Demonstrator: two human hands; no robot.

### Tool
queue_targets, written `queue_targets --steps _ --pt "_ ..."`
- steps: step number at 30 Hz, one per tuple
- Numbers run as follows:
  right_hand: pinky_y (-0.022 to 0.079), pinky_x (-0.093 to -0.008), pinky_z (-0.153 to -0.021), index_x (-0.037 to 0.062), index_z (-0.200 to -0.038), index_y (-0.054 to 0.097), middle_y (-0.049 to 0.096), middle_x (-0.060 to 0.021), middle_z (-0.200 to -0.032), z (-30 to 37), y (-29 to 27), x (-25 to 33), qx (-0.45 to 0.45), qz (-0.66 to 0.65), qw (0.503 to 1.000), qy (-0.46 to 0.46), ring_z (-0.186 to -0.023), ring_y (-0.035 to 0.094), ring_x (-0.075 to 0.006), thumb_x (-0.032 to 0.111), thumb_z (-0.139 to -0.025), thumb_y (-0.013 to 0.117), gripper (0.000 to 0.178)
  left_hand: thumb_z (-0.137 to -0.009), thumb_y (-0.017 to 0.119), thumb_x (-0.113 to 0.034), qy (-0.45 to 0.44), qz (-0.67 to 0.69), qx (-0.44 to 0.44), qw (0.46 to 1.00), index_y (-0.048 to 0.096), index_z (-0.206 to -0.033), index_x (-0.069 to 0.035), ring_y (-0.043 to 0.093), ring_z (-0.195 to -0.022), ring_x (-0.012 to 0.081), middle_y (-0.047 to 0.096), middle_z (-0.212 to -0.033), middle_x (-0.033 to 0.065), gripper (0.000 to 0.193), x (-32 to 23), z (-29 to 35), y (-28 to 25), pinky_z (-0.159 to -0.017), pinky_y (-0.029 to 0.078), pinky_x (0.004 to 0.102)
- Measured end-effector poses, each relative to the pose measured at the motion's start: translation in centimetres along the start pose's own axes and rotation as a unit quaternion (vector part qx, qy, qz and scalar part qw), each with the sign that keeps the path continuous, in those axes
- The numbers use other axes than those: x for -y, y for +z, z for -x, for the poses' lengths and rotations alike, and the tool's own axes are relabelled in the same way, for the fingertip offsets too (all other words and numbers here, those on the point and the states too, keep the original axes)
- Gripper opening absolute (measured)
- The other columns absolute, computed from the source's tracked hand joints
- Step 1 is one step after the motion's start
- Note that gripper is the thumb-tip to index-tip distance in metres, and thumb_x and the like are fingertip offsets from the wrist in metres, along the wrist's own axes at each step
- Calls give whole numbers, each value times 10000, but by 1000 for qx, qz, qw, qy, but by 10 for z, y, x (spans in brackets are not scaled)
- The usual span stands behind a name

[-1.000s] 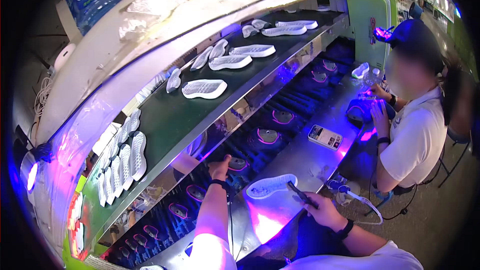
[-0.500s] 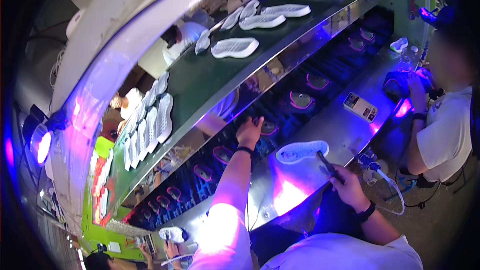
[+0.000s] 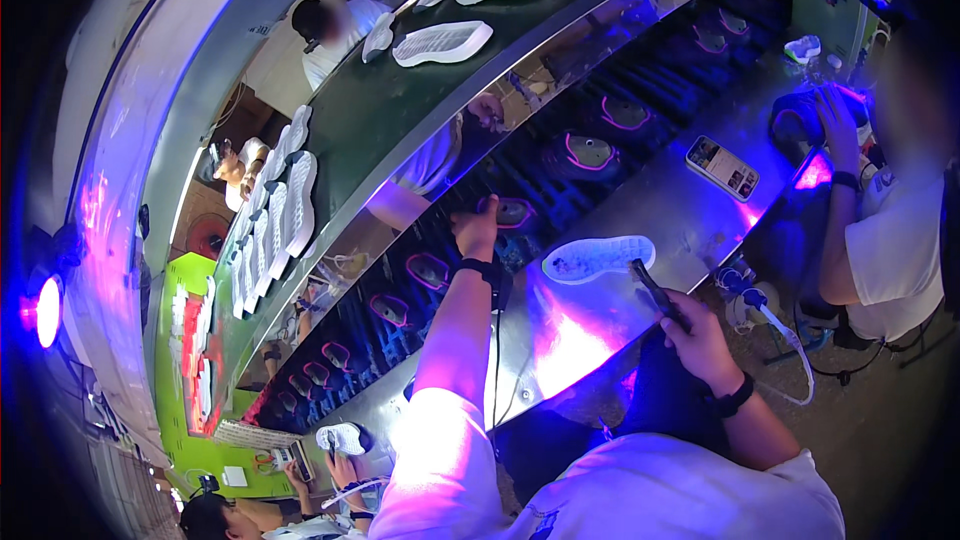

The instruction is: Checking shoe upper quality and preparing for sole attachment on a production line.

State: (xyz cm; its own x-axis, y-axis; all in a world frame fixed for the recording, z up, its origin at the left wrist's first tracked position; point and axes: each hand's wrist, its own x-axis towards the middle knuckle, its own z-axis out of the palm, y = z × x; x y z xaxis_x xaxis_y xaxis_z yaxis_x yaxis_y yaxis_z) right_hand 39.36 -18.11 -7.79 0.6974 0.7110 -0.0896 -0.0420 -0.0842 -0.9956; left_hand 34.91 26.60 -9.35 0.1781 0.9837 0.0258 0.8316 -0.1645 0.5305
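Note:
My left hand reaches over the lower dark conveyor, thumb and fingers apart, close beside a dark shoe upper with a pink edge. Its fingertips are partly hidden, and nothing shows in its grasp. My right hand is closed around a slim dark-handled brush. The brush tip is at the right end of a white shoe sole, which lies on the metal bench with its hollow side up and bluish under the light.
Several pink-edged shoe uppers stand along the lower conveyor. White soles lie on the green upper belt. A phone rests on the bench. A co-worker's hand holds a dark shoe at right; another person's hand works at lower left.
The whole view has shifted, so the bench appears higher. My left hand has moved slightly left, staying beside the shoe upper. My right hand still holds the brush at the sole.

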Motion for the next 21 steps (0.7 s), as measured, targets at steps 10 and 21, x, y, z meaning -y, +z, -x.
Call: queue_targets --steps 10,21 --pt "492 -253 -624 -13 -1381 535 710 -81 -992 6 2 3 6 -3 1000 -4 -663 583 -88 -65 -928 600 461 -880 675 -220 -113 360 229 897 592 -1158 10 702 -892 313 642 -1122 183 371 53 -29 3 -686 642 456" --pt "442 -193 -497 4 -1428 504 676 -45 -1003 12 -11 -16 13 11 1000 5 -660 564 -55 -40 -959 573 476 -913 663 -36 -39 707 415 571 530 -1357 -36 642 -1151 253 650 -1195 119 464 142 148 -96 -979 540 416"
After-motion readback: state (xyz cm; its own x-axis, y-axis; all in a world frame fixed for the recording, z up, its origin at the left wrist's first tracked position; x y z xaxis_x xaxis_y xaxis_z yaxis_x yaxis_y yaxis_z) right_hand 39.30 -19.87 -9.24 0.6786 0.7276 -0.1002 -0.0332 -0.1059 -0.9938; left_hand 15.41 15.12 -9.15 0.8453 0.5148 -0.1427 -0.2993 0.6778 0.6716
